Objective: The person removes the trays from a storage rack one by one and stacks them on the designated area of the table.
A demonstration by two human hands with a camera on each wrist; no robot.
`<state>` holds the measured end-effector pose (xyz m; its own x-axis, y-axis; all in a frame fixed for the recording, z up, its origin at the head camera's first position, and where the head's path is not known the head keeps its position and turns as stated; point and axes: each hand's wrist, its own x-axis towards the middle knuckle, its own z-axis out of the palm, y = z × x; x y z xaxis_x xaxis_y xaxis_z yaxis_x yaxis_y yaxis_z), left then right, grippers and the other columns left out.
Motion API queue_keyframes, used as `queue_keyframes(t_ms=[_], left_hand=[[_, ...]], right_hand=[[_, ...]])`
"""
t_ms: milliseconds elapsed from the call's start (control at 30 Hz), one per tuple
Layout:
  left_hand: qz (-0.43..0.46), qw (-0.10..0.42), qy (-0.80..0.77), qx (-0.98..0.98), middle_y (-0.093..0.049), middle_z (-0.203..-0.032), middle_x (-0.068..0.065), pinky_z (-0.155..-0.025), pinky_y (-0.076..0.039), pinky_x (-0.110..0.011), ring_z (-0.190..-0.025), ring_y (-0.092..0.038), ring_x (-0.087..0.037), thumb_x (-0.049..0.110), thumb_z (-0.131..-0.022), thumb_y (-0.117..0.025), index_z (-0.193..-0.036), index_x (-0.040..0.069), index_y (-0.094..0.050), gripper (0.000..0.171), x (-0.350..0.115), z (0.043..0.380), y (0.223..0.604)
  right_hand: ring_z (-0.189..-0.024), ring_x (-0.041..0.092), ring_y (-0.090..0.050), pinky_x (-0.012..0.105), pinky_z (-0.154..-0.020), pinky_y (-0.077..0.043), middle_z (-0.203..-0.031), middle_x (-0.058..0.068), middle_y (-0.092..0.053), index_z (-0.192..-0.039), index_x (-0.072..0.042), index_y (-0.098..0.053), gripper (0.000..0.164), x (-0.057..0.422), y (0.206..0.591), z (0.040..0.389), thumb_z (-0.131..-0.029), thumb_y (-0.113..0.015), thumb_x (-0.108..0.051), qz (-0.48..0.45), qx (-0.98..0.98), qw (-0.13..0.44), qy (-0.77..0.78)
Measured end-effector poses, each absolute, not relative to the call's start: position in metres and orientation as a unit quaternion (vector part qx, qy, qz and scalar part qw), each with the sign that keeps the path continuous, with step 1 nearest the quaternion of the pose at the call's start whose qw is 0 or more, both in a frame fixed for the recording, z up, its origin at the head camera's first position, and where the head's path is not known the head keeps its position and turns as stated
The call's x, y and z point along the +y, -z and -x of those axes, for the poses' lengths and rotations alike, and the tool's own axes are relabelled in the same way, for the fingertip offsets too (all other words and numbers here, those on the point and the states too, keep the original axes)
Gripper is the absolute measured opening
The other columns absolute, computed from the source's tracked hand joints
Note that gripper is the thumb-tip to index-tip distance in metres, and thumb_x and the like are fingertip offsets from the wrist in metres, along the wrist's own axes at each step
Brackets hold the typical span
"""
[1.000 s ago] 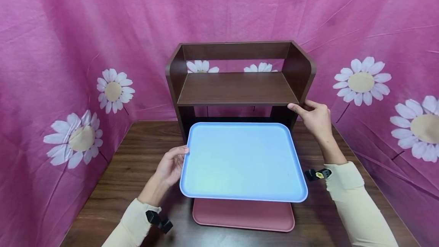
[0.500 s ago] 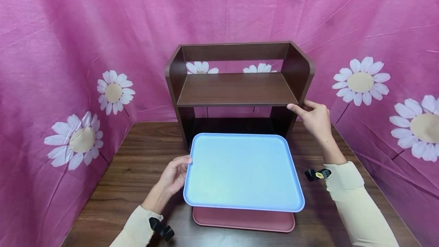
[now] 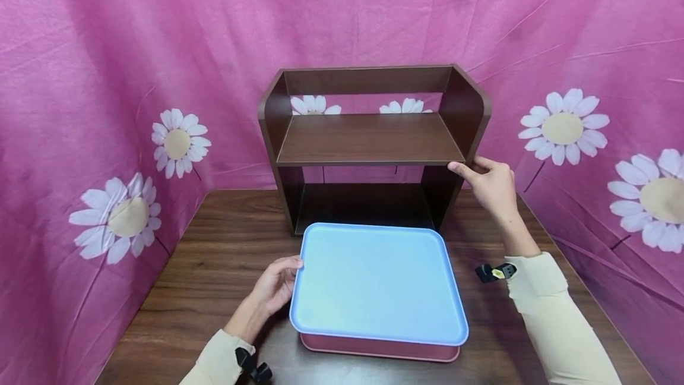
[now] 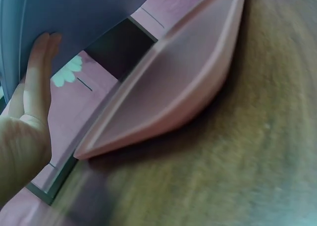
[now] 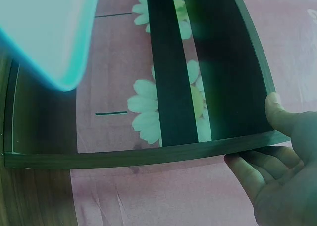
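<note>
A light blue tray is raised over a dusty red tray that lies on the wooden table. My left hand holds the blue tray by its left rim, thumb on top and fingers underneath. In the left wrist view, those fingers press the tray's underside, and a gap shows between it and the red tray. My right hand grips the right side panel of a dark brown two-tier shelf. In the right wrist view, the thumb is inside the panel and the fingers are outside.
The shelf stands at the back of the wooden table, with its lower compartment facing me. A pink curtain with white daisies hangs behind and along both sides.
My left hand has brought the blue tray down and toward me, away from the shelf, so it covers more of the red tray. My right hand has stayed on the shelf panel.
</note>
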<state>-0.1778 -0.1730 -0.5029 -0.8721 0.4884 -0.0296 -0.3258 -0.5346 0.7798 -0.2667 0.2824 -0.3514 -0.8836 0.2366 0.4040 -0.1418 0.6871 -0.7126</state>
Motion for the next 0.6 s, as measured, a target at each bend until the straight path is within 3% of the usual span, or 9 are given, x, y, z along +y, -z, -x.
queue_keyframes(t_ms=[200,267,333,400,467,600], left_hand=[[-0.098,0.236,-0.871,0.420,-0.076,-0.084,0.006,-0.075,-0.061,-0.019,-0.077,-0.072,-0.003,-0.006,-0.102,-0.031,-0.092,0.013,-0.074,0.048,-0.171,0.176,0.515],[-0.100,0.238,-0.872,0.417,-0.076,-0.084,0.006,-0.075,-0.061,-0.019,-0.077,-0.072,-0.002,-0.007,-0.101,-0.031,-0.091,0.013,-0.074,0.048,-0.171,0.176,0.518],[-0.098,0.241,-0.870,0.419,-0.075,-0.083,0.007,-0.075,-0.060,-0.018,-0.077,-0.071,-0.002,-0.007,-0.101,-0.032,-0.090,0.014,-0.073,0.048,-0.171,0.175,0.521],[-0.096,0.245,-0.866,0.424,-0.075,-0.082,0.008,-0.074,-0.060,-0.018,-0.077,-0.071,-0.001,-0.007,-0.101,-0.031,-0.089,0.014,-0.073,0.048,-0.171,0.175,0.523],[-0.093,0.250,-0.862,0.432,-0.075,-0.082,0.008,-0.073,-0.061,-0.018,-0.076,-0.071,-0.001,-0.006,-0.102,-0.031,-0.088,0.015,-0.072,0.048,-0.171,0.175,0.525],[-0.089,0.262,-0.852,0.445,-0.077,-0.083,0.008,-0.072,-0.062,-0.019,-0.077,-0.073,-0.001,-0.005,-0.103,-0.032,-0.091,0.015,-0.072,0.046,-0.170,0.176,0.528]], right_hand=[[-0.067,-0.001,-0.055,0.021,-0.057,-0.042,-0.070,-0.037,-0.064,-0.120,-0.012,-0.082,0.054,0.282,0.352,0.268,-0.088,-0.084,-0.055,0.027,-0.881,0.243,-0.404],[-0.064,-0.004,-0.056,0.021,-0.056,-0.042,-0.069,-0.039,-0.063,-0.121,-0.012,-0.082,0.054,0.281,0.352,0.268,-0.088,-0.084,-0.055,0.026,-0.880,0.241,-0.409],[-0.062,-0.007,-0.057,0.020,-0.056,-0.043,-0.073,-0.029,-0.072,-0.121,-0.011,-0.081,0.055,0.281,0.351,0.267,-0.088,-0.084,-0.055,0.025,-0.880,0.240,-0.409],[-0.063,-0.008,-0.057,0.020,-0.057,-0.043,-0.085,-0.008,-0.082,-0.123,-0.011,-0.081,0.055,0.281,0.351,0.267,-0.089,-0.084,-0.055,0.026,-0.881,0.239,-0.407],[-0.064,-0.007,-0.057,0.019,-0.058,-0.043,-0.099,0.012,-0.081,-0.124,-0.011,-0.080,0.056,0.281,0.351,0.267,-0.089,-0.083,-0.055,0.028,-0.882,0.239,-0.405],[-0.067,-0.003,-0.054,0.020,-0.059,-0.042,-0.106,0.020,-0.077,-0.124,-0.011,-0.080,0.056,0.280,0.352,0.268,-0.090,-0.083,-0.055,0.031,-0.884,0.240,-0.400]])
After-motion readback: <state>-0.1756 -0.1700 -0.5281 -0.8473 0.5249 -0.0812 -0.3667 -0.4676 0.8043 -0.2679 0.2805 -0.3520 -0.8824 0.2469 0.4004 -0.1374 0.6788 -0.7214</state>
